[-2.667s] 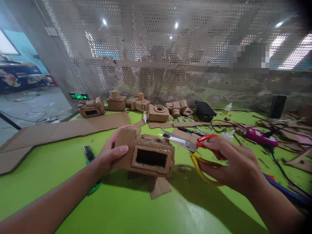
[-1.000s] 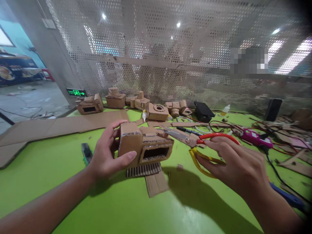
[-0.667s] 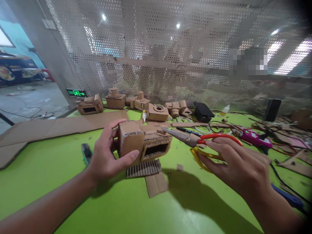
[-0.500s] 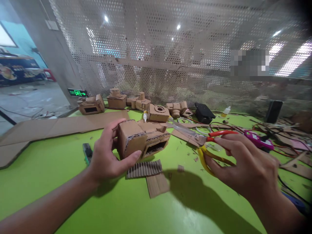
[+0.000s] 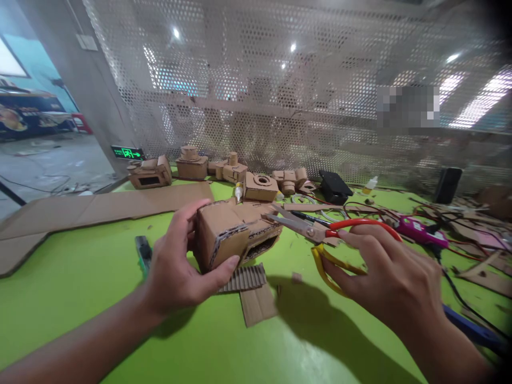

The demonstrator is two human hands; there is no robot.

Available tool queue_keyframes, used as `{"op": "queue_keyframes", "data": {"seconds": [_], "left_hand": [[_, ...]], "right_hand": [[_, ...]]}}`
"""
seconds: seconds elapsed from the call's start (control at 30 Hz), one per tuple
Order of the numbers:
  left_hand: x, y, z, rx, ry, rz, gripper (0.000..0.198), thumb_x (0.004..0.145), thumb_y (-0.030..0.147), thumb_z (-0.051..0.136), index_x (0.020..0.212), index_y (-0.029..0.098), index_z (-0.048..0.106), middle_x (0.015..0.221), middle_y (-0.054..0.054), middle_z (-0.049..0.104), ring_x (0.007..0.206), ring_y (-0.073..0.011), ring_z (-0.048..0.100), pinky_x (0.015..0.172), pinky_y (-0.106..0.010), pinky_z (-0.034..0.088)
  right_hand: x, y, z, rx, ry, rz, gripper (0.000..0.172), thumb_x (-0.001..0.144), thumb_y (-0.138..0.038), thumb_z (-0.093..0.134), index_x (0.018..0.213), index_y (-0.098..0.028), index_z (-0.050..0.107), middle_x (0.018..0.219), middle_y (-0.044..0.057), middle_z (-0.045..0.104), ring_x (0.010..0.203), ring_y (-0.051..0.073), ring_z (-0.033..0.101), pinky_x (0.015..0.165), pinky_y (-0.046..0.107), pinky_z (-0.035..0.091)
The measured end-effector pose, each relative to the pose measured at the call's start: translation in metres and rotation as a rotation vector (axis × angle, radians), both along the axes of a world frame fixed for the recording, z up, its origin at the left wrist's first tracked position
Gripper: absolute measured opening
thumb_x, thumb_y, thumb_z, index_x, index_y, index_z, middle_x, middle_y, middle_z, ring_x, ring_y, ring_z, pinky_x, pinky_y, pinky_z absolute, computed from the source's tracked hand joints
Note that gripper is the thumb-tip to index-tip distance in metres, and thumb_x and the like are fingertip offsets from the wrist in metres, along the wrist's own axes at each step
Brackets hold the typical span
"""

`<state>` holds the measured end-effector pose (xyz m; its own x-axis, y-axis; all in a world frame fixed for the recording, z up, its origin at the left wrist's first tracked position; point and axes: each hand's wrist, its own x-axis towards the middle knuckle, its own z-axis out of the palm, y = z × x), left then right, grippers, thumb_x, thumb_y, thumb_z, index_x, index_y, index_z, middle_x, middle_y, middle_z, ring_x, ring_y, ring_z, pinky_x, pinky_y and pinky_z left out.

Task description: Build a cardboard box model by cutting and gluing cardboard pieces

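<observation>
My left hand (image 5: 184, 261) is wrapped round the left end of a cardboard model camera (image 5: 228, 226), thumb on the near face. The model is tilted, with a rectangular opening on its near right side. In my right hand (image 5: 384, 266) is a pair of scissors (image 5: 308, 232) with one red and one yellow handle. The blades are parted, and their tips are at the right end of the model; whether they touch it I cannot tell. Beneath the model lie a corrugated cardboard strip (image 5: 250, 277) and a flat cardboard piece (image 5: 259, 305).
Several cardboard models (image 5: 260, 186) line the back by a perforated metal screen (image 5: 248, 96). A green-handled cutter (image 5: 143, 250) lies left of my left hand. At right are a purple power strip (image 5: 424, 230), cables and scraps. A long cardboard sheet (image 5: 108, 205) covers the back left.
The scissors have moved left, and their blades have spread apart at the model's right end. My left hand has tilted the model slightly and shifted it a little right.
</observation>
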<state>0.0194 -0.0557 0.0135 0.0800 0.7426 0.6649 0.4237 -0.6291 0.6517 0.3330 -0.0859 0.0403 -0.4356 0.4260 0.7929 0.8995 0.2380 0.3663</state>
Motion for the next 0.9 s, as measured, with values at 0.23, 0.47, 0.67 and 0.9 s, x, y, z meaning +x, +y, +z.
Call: {"op": "queue_keyframes", "data": {"seconds": [0.23, 0.47, 0.67, 0.9], "left_hand": [[0.006, -0.007, 0.005, 0.031, 0.061, 0.131, 0.091, 0.063, 0.037, 0.083, 0.143, 0.026, 0.041, 0.122, -0.011, 0.064, 0.102, -0.0296, 0.068, 0.078, -0.040, 0.064], [0.007, -0.012, 0.007, 0.056, 0.153, 0.215, 0.093, 0.063, 0.044, 0.082, 0.144, 0.030, 0.039, 0.124, -0.009, 0.064, 0.099, -0.0323, 0.069, 0.081, -0.048, 0.062], [0.008, -0.014, 0.006, 0.042, 0.170, 0.229, 0.096, 0.062, 0.049, 0.081, 0.146, 0.030, 0.038, 0.127, -0.011, 0.063, 0.100, -0.0357, 0.069, 0.080, -0.052, 0.062], [0.010, -0.017, 0.008, 0.039, 0.191, 0.252, 0.095, 0.063, 0.048, 0.081, 0.145, 0.029, 0.039, 0.126, -0.011, 0.065, 0.099, -0.0348, 0.070, 0.081, -0.051, 0.062]], "right_hand": [[-0.005, 0.000, -0.002, 0.053, -0.030, -0.038, 0.033, 0.082, -0.046, 0.073, 0.097, -0.018, 0.065, 0.093, 0.006, 0.075, 0.062, 0.018, 0.063, 0.057, 0.031, 0.039], [-0.009, -0.001, -0.005, 0.073, -0.024, -0.052, 0.033, 0.080, -0.047, 0.074, 0.097, -0.020, 0.065, 0.091, 0.004, 0.076, 0.059, 0.017, 0.062, 0.057, 0.030, 0.039], [-0.013, -0.004, -0.009, 0.032, -0.008, -0.092, 0.027, 0.082, -0.039, 0.074, 0.099, -0.021, 0.065, 0.094, 0.005, 0.076, 0.061, 0.018, 0.064, 0.057, 0.032, 0.036], [-0.012, -0.006, -0.004, 0.025, -0.070, -0.061, 0.025, 0.085, -0.036, 0.074, 0.098, -0.017, 0.064, 0.093, 0.005, 0.076, 0.060, 0.015, 0.063, 0.056, 0.030, 0.036]]}}
